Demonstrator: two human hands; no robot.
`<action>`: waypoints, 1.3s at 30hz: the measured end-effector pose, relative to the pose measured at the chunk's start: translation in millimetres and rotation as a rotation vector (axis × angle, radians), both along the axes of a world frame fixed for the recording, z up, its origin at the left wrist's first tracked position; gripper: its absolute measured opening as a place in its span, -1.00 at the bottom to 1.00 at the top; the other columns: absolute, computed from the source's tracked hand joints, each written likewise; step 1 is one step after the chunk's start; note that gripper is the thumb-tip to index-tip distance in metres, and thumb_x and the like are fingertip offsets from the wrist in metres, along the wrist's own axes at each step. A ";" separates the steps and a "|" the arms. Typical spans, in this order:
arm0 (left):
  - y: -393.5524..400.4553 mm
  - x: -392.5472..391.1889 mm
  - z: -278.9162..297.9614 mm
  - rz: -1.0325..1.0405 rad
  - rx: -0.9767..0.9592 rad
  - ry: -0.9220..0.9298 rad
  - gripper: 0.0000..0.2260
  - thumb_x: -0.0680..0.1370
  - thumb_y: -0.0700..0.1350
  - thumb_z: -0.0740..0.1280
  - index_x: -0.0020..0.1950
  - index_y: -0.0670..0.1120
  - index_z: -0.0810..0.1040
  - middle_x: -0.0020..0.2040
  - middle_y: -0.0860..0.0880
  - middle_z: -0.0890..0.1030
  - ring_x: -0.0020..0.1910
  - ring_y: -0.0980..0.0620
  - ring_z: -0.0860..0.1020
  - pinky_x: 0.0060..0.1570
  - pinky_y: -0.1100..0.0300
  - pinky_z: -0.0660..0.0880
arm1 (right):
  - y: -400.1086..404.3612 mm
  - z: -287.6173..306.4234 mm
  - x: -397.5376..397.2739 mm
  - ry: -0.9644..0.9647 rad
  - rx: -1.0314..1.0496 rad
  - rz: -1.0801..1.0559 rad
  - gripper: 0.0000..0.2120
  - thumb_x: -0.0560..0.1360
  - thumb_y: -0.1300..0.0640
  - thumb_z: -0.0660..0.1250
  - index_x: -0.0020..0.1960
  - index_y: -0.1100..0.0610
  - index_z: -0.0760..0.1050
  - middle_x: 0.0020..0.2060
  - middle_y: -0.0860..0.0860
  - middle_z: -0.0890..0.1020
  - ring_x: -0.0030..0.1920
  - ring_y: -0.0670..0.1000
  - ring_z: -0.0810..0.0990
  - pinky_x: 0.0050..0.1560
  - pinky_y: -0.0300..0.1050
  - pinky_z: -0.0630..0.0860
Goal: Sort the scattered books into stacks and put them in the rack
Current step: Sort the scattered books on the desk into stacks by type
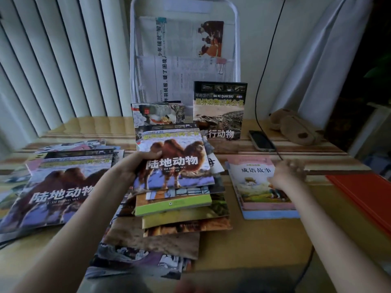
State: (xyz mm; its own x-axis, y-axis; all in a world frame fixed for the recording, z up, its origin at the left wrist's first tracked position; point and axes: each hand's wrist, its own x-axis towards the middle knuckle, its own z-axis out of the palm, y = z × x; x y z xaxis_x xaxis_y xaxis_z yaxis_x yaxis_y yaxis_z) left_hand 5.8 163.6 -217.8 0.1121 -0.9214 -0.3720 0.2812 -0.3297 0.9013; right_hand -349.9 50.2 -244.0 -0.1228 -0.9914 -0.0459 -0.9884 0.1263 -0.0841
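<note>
My left hand (135,163) grips the left edge of a camel-cover book (177,163), thumb on top, holding it above a loose pile of books (177,212) in the middle of the table. My right hand (283,172) is blurred and rests at the right edge of a pink-bordered storybook (258,185) that tops a small stack. A second camel-cover book (57,191) lies on the left, over other books. A crocodile-cover book (219,111) stands upright against the white wire rack (236,39), which holds clipped newspapers.
A phone (261,140) with a black cable lies at the back right, beside a brown plush pouch (294,127). An orange folder (364,195) lies at the right edge. White blinds hang behind the wooden table (254,250).
</note>
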 end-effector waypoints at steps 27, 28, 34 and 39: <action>-30.9 -56.9 7.0 -0.075 -0.114 0.027 -0.85 0.51 -0.12 0.33 -0.20 -0.17 0.47 -0.42 -0.05 0.61 -0.50 0.04 0.59 -0.38 0.21 0.55 | 25.9 51.3 51.2 -1.472 0.114 0.105 -0.54 0.34 0.49 0.39 0.21 0.28 0.45 -0.14 0.13 0.63 -0.30 -0.05 0.64 -0.29 -0.18 0.58; -35.9 -68.3 8.3 -0.087 -0.077 0.031 -0.83 0.52 -0.11 0.34 -0.21 -0.16 0.47 -0.43 -0.06 0.61 -0.50 0.03 0.59 -0.41 0.22 0.57 | 23.5 53.7 42.4 -1.430 0.072 0.059 -0.50 0.33 0.48 0.41 0.25 0.32 0.44 -0.07 0.17 0.63 -0.30 -0.03 0.64 -0.28 -0.20 0.60; -71.8 -123.4 -30.9 -0.043 -0.017 -0.458 -0.43 0.38 0.16 0.47 0.14 -0.24 0.45 -0.16 -0.08 0.53 -0.24 0.01 0.52 -0.27 0.16 0.52 | 21.1 25.3 7.9 -0.849 -0.037 -0.170 -0.47 0.32 0.30 0.53 0.25 0.28 0.47 -0.04 0.11 0.57 -0.11 0.06 0.52 -0.15 -0.12 0.43; -69.9 -133.7 -44.7 -0.007 -0.208 -0.683 -0.67 0.47 0.02 0.42 -0.06 -0.14 0.34 -0.11 -0.16 0.52 -0.16 -0.03 0.50 -0.14 -0.01 0.51 | 24.7 22.2 13.7 -0.626 -0.260 -0.112 -0.53 0.34 0.26 0.52 0.22 0.21 0.49 0.06 0.18 0.63 0.02 0.15 0.58 -0.11 -0.11 0.45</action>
State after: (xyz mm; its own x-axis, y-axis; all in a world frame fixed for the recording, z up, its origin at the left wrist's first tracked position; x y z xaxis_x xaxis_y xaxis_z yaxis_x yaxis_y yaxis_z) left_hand -128.0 93.6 -262.5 0.2513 -0.9672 -0.0374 -0.3702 -0.1318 0.9196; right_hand -336.2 74.8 -221.8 -0.2531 -0.9627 0.0956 -0.7256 0.1235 -0.6769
